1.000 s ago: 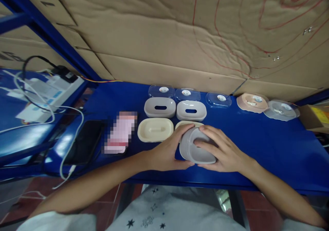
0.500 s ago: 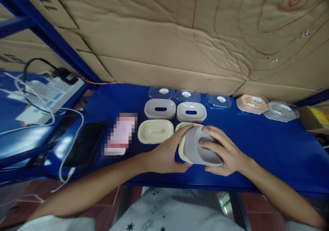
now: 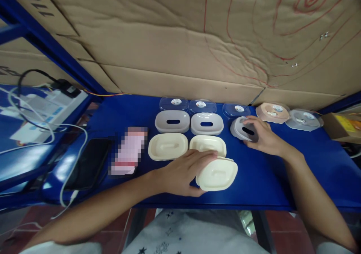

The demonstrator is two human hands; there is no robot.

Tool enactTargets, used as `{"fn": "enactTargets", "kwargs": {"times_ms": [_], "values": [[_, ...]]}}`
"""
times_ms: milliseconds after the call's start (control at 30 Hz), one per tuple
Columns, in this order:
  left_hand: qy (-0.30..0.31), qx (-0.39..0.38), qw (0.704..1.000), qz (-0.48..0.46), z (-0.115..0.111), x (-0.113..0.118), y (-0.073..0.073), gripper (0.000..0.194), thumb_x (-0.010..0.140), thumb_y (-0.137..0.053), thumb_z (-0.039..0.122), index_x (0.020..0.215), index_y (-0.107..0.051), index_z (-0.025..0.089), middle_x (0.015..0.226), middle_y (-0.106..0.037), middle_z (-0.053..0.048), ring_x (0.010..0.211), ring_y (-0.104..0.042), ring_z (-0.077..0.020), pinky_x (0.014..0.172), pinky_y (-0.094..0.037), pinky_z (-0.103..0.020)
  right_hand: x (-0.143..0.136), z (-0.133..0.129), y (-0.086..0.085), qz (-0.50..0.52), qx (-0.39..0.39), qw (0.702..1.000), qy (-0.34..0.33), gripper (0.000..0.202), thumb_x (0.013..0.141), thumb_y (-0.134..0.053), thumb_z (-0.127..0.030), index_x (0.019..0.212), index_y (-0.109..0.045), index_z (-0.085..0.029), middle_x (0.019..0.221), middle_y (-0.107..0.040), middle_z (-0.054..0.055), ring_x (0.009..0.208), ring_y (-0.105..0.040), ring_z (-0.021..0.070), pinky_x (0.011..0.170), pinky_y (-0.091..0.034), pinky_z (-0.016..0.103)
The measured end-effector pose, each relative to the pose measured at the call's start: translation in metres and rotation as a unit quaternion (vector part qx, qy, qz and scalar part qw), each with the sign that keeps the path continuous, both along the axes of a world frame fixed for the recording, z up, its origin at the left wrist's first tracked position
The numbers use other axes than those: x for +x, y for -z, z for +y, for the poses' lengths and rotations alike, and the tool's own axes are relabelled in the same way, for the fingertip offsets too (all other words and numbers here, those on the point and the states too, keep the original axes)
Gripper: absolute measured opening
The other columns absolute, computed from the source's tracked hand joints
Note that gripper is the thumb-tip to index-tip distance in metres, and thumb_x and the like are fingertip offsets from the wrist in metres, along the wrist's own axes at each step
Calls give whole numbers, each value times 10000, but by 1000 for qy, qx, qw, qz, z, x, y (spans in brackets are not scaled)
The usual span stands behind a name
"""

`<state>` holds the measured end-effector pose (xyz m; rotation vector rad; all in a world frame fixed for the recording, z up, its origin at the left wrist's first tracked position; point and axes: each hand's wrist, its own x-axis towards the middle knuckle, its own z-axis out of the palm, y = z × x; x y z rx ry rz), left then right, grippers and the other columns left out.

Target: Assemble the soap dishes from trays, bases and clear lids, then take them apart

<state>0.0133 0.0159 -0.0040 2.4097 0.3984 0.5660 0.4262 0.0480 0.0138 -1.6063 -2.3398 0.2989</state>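
Note:
My left hand (image 3: 183, 173) grips a cream oval tray (image 3: 218, 174) by its left end, tilted above the front of the blue table. Out to the right, my right hand (image 3: 261, 135) holds a grey slotted oval frame (image 3: 239, 128), slightly tilted, just in front of a clear lid (image 3: 236, 110). Two more grey frames, one at the left (image 3: 172, 121) and one beside it (image 3: 207, 123), lie side by side. In front of them rest two cream trays, the left one (image 3: 168, 146) and the right one (image 3: 208, 142), partly behind my left hand.
Two more clear lids (image 3: 174, 104) stand at the table's back edge. A peach lid (image 3: 272, 112) and a grey one (image 3: 304, 120) lie at the back right, near a cardboard box (image 3: 342, 128). Phones (image 3: 87, 163), cables and a power strip (image 3: 50, 114) are at the left.
The grey frame has come away from the cream tray and moved right and back in my right hand. My left hand still has the tray, whose inside now shows.

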Motion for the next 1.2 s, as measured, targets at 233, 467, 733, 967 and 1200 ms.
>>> {"fn": "enactTargets", "kwargs": {"times_ms": [233, 467, 733, 967, 1200], "values": [[2, 67, 997, 26, 1, -1, 2, 1005, 907, -812, 343, 1723, -250, 176, 1638, -573, -246, 1531, -540, -410, 1340, -317, -619, 0, 3, 9, -14, -24, 999, -31, 669, 901, -749, -345, 1529, -518, -356, 1748, -478, 181, 1639, -425, 473, 1271, -335, 794], [-18, 85, 996, 27, 4, 0, 6, 945, 911, -815, 432, 1667, -313, 168, 1591, -583, -248, 1512, -532, -422, 1333, -279, -632, -10, 2, 11, -69, -22, 996, -51, 632, 998, -628, -314, 1620, -554, -398, 1866, -308, 69, 1730, -239, 423, 1323, -204, 792], [-80, 110, 991, 5, 1, 4, 7, 953, 911, -841, 500, 1648, -336, 170, 1534, -621, -219, 1450, -575, -402, 1316, -295, -613, -54, -32, -32, 35, 63, 995, -67, 676, 1098, -625, -517, 1724, -408, -382, 1797, -432, 126, 1657, -422, 380, 1312, -365, 653], [-120, 101, 987, -38, -1, 8, 12, 1158, 882, -854, 712, 1719, -233, 208, 1537, -639, -208, 1412, -604, -399, 1306, -305, -629, -118, -85, -38, 7, 6, 971, -239, 957, 972, -822, -514, 1757, -334, -265, 1781, -448, 176, 1641, -436, 382, 1298, -438, 599], [-117, 146, 982, 20, 1, 10, 9, 1027, 997, -732, 740, 1693, -293, 124, 1534, -633, -243, 1447, -577, -398, 1286, -335, -603, -89, -74, -45, 33, -44, 982, -180, 687, 949, -779, -313, 1577, -505, -261, 1716, -529, 152, 1590, -513, 347, 1259, -503, 558]]}}
